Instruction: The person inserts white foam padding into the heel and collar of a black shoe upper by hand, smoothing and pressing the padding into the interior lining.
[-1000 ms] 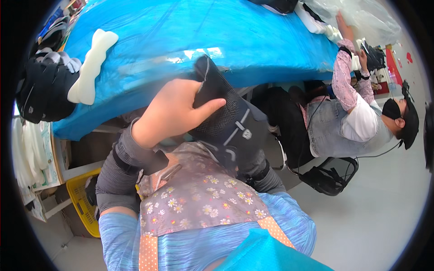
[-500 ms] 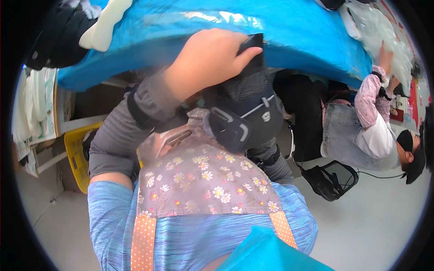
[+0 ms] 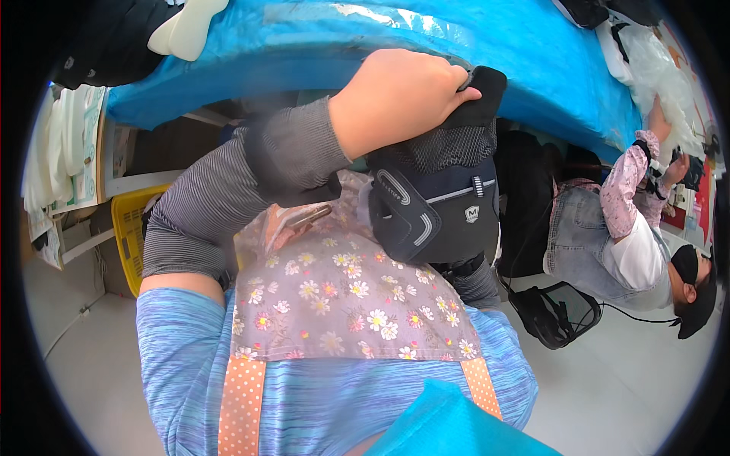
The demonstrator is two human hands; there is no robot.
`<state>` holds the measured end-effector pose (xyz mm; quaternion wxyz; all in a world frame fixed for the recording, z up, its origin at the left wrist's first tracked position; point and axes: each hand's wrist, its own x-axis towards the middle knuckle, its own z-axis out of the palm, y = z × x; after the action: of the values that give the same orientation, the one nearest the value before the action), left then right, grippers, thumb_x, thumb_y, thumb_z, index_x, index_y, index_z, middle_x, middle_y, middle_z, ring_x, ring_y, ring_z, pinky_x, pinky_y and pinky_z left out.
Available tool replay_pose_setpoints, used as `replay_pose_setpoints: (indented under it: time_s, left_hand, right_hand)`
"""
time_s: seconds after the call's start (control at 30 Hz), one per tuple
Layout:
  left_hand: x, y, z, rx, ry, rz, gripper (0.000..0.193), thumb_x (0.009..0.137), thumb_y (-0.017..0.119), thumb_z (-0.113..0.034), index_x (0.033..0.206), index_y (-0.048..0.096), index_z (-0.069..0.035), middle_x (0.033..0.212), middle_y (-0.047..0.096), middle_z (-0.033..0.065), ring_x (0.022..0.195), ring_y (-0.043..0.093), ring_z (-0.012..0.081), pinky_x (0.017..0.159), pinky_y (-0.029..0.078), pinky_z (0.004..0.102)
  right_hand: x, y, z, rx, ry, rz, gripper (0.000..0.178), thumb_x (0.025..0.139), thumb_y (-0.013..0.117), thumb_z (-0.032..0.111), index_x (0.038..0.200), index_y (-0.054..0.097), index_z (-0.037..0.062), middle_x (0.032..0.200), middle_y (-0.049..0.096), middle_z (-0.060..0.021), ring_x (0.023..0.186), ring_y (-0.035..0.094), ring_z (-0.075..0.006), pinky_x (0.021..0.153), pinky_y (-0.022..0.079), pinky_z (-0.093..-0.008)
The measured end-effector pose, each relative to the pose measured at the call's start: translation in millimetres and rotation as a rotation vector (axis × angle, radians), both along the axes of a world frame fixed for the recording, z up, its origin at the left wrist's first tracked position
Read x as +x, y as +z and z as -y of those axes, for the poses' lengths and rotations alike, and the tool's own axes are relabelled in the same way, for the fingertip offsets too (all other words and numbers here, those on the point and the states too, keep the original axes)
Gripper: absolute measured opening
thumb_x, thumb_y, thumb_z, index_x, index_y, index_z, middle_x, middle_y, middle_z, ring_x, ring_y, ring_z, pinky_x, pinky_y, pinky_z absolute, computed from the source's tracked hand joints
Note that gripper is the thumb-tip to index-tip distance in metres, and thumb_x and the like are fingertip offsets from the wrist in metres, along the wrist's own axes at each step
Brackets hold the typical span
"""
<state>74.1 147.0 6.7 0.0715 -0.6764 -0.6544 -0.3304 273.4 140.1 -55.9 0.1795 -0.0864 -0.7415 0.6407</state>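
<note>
My left hand is closed on the upper edge of a small dark bag, just in front of the table edge. The bag hangs upright before my apron, showing a black flap, a band of black mesh, a side pocket with pale curved piping and a small light badge. My right forearm, in a striped grey sleeve, goes up behind the bag. The bag hides my right hand, so its fingers do not show.
A table with a blue cover bears black goods and white sole-shaped pieces. A yellow basket stands below at left. At right, a co-worker handles clear plastic; a black mesh container is near them.
My left hand and the bag have moved to the right, and the bag's front is turned more fully into view. The co-worker's hands remain by the plastic.
</note>
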Motion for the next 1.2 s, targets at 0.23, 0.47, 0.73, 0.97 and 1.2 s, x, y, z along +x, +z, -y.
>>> replay_pose_setpoints:
  time_s: [0.23,0.47,0.73,0.97,1.2]
  left_hand:
    - [1,-15,-4,-0.098,-0.076,-0.003,0.04,0.095,0.057,-0.043,0.077,0.064,-0.008,0.067,0.064,0.0117,0.062,0.064,0.032,0.055,0.052,0.0394]
    - [-15,-44,-1,-0.163,0.116,-0.08,0.041,0.096,0.056,-0.041,0.073,0.064,-0.008,0.064,0.064,0.0119,0.06,0.065,0.0307,0.054,0.052,0.038]
    - [-25,-21,-14,-0.143,-0.014,-0.069,0.041,0.097,0.055,-0.041,0.08,0.068,-0.006,0.067,0.064,0.0146,0.063,0.064,0.0326,0.057,0.052,0.0413]
    - [-9,-38,-19,-0.036,-0.08,0.008,0.04,0.1,0.048,-0.042,0.096,0.067,-0.006,0.074,0.066,0.0137,0.069,0.065,0.0339,0.061,0.053,0.0433]
    - [-5,-79,-3,-0.212,0.062,0.073,0.03,0.102,0.048,-0.031,0.106,0.06,-0.004,0.081,0.064,0.0133,0.076,0.066,0.032,0.065,0.053,0.0417]
  right_hand:
    - [0,1,-2,-0.047,0.019,0.004,0.062,0.093,0.063,0.024,0.145,0.038,0.0002,0.139,0.051,-0.0114,0.125,0.051,-0.0208,0.105,0.043,-0.0345]
    - [-16,-14,-9,-0.102,-0.051,-0.033,0.062,0.094,0.061,0.025,0.146,0.037,0.0006,0.14,0.05,-0.0114,0.126,0.051,-0.021,0.106,0.042,-0.0348]
    - [-10,-14,-6,-0.133,-0.062,-0.039,0.061,0.095,0.059,0.026,0.146,0.037,0.001,0.141,0.049,-0.0115,0.127,0.05,-0.0213,0.107,0.041,-0.0351]
    - [-8,-21,-1,-0.176,-0.025,-0.04,0.06,0.096,0.057,0.026,0.146,0.036,0.0014,0.142,0.048,-0.0115,0.128,0.049,-0.0215,0.107,0.041,-0.0353]
    - [-5,-23,0,-0.236,-0.043,-0.051,0.059,0.097,0.056,0.027,0.147,0.035,0.0017,0.142,0.047,-0.0115,0.129,0.048,-0.0217,0.108,0.04,-0.0356]
